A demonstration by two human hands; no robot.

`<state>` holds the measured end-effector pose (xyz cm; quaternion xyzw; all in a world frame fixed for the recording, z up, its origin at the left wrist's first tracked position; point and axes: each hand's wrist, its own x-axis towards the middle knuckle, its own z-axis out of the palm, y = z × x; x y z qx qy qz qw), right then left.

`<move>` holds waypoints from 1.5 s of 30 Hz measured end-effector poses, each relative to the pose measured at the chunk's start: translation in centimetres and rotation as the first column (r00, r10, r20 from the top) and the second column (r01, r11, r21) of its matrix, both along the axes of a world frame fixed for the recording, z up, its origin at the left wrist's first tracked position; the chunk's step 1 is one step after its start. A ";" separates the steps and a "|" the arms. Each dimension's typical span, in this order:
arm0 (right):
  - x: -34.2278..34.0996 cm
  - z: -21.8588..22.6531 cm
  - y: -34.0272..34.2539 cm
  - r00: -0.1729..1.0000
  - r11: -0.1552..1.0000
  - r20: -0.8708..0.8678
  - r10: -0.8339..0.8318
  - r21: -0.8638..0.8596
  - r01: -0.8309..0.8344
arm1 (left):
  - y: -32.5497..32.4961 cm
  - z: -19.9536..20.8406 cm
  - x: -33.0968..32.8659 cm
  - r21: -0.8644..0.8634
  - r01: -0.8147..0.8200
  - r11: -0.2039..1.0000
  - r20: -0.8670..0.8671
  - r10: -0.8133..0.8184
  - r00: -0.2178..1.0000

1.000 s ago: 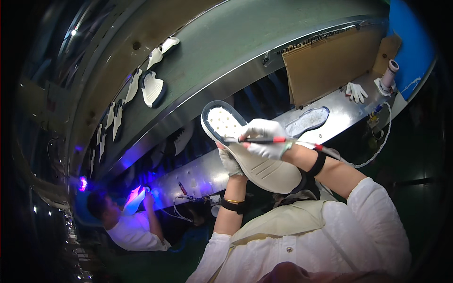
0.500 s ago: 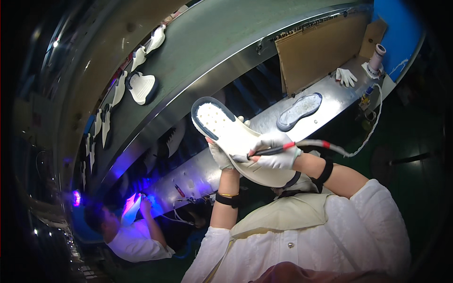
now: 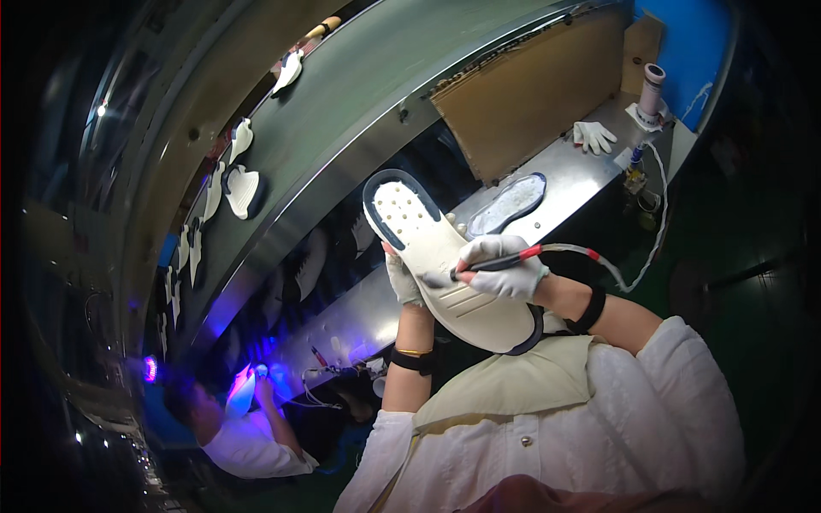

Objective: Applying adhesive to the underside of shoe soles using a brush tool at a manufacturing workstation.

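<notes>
My left hand (image 3: 404, 280) wears a white glove with bare fingertips and grips a cream shoe sole (image 3: 419, 250) from beneath at its left edge. The sole has a dark navy rim around its dimpled end, and its grooved end lies close to my apron. My gloved right hand (image 3: 503, 275) is closed around a brush (image 3: 492, 263) with a black handle and red bands, joined to a thin pale hose. The greyish brush tip rests against the sole's upper face near its left edge. Behind it, a navy sole (image 3: 510, 205) with a whitish inside lies on the metal bench.
A conveyor (image 3: 342, 103) carries several white shoe parts along its far side. Cardboard (image 3: 539, 98) stands behind the bench, near a white glove (image 3: 593, 137) and a pink cylinder (image 3: 652, 90). A co-worker (image 3: 248, 436) works under blue-violet light at lower left.
The sole has tilted so more of its grooved face shows. The brush stays against it, its tip now farther from the edge. My view has shifted, moving the bench and cardboard leftward.
</notes>
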<state>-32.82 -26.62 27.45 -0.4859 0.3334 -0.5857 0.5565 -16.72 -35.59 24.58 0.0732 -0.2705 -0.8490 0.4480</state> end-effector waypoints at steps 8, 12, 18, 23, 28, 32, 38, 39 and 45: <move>-2.5 -1.3 2.7 0.891 0.875 -0.324 -0.319 -0.463 0.145 | -1.2 -0.5 -3.7 0.018 0.058 0.998 0.149 -0.060 0.987; -4.0 -1.9 3.4 0.981 0.999 0.193 -0.035 -0.007 0.037 | 0.1 0.2 -4.1 -0.028 0.152 0.988 0.160 -0.146 0.976; -6.5 -2.4 2.6 0.912 0.902 -0.144 -0.385 0.149 0.405 | 6.5 -1.5 -5.3 -0.109 0.056 0.992 0.255 -0.026 0.967; -5.2 -2.0 2.7 0.902 0.901 0.027 -0.432 0.045 0.431 | 5.1 -2.0 -5.8 -0.071 0.043 0.997 0.179 -0.030 0.983; -4.0 -1.0 3.3 0.913 0.943 -0.288 -0.289 -0.249 0.220 | 3.8 -0.8 -5.1 -0.031 -0.011 0.999 0.168 0.016 0.986; -3.3 -0.8 3.2 0.850 0.880 -0.227 -0.475 -0.112 0.462 | 3.3 -1.1 -4.0 -0.028 -0.058 0.998 0.192 0.062 0.979; -1.9 -1.6 4.7 0.911 0.945 -0.314 -0.267 -0.270 0.184 | 3.3 -2.0 -2.4 0.003 0.005 1.000 0.228 -0.005 0.974; -2.1 -1.9 5.0 0.960 0.981 -0.230 -0.161 -0.144 0.130 | 3.8 -2.0 -2.2 -0.018 0.013 1.000 0.249 -0.008 0.968; -3.5 -3.2 5.4 0.912 0.905 -0.076 -0.402 0.120 0.409 | 8.6 -2.0 -2.2 0.050 0.069 0.996 0.144 -0.076 0.987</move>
